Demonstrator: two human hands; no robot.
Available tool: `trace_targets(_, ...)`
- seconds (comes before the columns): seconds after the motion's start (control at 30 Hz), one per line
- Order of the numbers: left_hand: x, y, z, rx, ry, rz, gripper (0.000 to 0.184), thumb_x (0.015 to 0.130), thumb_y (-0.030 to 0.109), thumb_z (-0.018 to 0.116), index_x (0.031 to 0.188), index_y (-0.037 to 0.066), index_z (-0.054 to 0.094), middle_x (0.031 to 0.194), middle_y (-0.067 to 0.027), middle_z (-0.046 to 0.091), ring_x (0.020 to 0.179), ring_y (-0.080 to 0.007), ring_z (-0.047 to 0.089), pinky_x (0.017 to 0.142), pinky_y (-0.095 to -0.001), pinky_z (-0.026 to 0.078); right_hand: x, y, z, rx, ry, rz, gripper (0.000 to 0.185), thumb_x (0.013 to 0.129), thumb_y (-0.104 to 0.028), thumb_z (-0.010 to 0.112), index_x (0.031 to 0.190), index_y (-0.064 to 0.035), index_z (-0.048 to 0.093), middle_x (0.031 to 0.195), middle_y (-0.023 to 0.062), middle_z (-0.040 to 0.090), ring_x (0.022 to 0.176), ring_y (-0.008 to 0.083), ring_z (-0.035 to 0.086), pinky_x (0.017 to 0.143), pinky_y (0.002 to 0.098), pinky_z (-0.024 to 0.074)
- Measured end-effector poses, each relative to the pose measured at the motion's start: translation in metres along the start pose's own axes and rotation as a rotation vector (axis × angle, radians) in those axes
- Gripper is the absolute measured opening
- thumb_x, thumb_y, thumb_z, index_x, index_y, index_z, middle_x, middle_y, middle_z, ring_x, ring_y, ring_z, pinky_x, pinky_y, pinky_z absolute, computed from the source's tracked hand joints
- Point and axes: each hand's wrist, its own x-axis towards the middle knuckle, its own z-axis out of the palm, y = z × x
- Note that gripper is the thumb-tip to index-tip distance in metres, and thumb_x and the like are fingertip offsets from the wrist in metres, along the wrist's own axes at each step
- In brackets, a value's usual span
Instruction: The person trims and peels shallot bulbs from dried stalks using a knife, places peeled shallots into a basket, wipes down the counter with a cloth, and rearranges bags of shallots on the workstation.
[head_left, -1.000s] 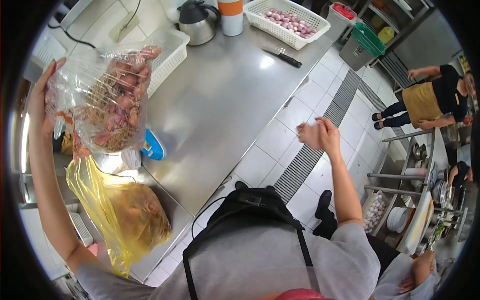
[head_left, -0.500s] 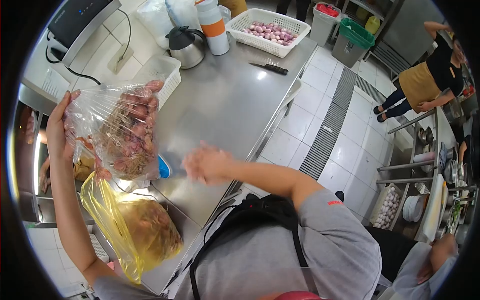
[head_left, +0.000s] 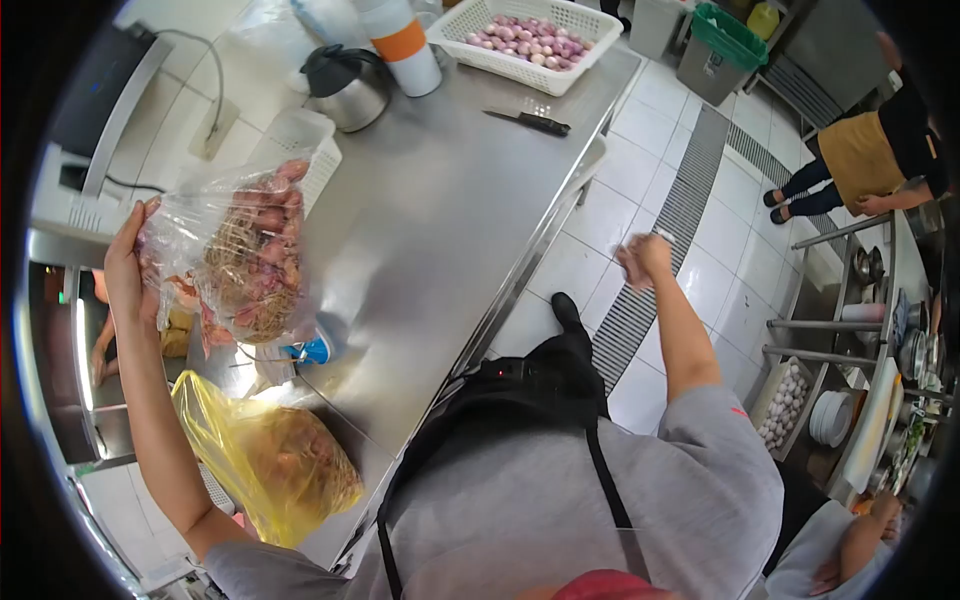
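One grey steel worktop (head_left: pixel 430 200) is the largest thing, running obliquely away from the person. Over its left part there is one clear plastic bag (head_left: pixel 255 255), filled with reddish, knobbly pieces and brown stringy matter. Its gathered end points left, to the left hand (head_left: pixel 128 250), which grasps it; the long axis of the filled part is steep in the view, the top leaning slightly to the right. Below it lies one yellow translucent bag (head_left: pixel 290 460), also filled (its contents look brownish through the plastic). Two white perforated baskets are seen: a basket with many small pink-purple bulbs (head_left: pixel 490 60) at the far end, and a second basket (head_left: pixel 325 160), partly hidden behind the clear bag. Between them stand one steel kettle with black top (head_left: pixel 352 100) and one white bottle with orange band (head_left: pixel 400 45), side by side. One black-handled knife (head_left: pixel 530 122) lies near the bulbs. The right hand (head_left: pixel 645 260) is over the tiled floor, fingers bent; it is blurred, so I cannot tell if it is clenched or holds something.
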Motion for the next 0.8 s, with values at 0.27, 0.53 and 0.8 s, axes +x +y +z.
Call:
trace_targets(0.27, 0.027, -0.104, 0.094, 0.269, 0.252, -0.136, 0.025, 0.083, 0.018, 0.053, 0.096, -0.001, 0.061, 0.055, 0.0068, 0.038, 0.044, -0.0016, 0.031, 0.039, -0.0169, 0.022, 0.049, 0.045, 0.006, 1.026, -0.163, 0.738, 0.018, 0.08, -0.021, 0.048, 0.082, -0.0069, 0.057, 0.059, 0.0023, 0.05, 0.049, 0.014, 0.048, 0.045, 0.0316, 0.0401)
trace_targets(0.53, -0.007, -0.2, 0.186, 1.317, -0.013, 0.359, 0.028, 0.086, 0.022, 0.05, 0.095, -0.002, 0.061, 0.068, -0.0085, 0.059, 0.06, -0.0144, 0.053, 0.056, -0.0268, 0.042, 0.116, -0.062, 0.137, 0.878, -0.095, 0.597, 0.082, 0.07, -0.02, 0.066, 0.131, -0.0052, 0.013, 0.086, 0.0173, 0.054, 0.081, 0.0252, 0.055, 0.074, 0.0375, 0.0449)
trace_targets(0.8, -0.033, -0.265, 0.222, 1.044, 0.285, 0.368, 0.025, 0.086, 0.014, 0.046, 0.105, 0.002, 0.058, 0.088, -0.0132, 0.06, 0.075, -0.0223, 0.055, 0.07, -0.0314, 0.041, 0.163, -0.057, 0.133, 0.801, -0.206, 0.338, 0.073, 0.07, -0.014, 0.063, 0.125, 0.0003, 0.017, 0.109, 0.0258, 0.048, 0.101, 0.0356, 0.049, 0.082, 0.037, 0.0436)
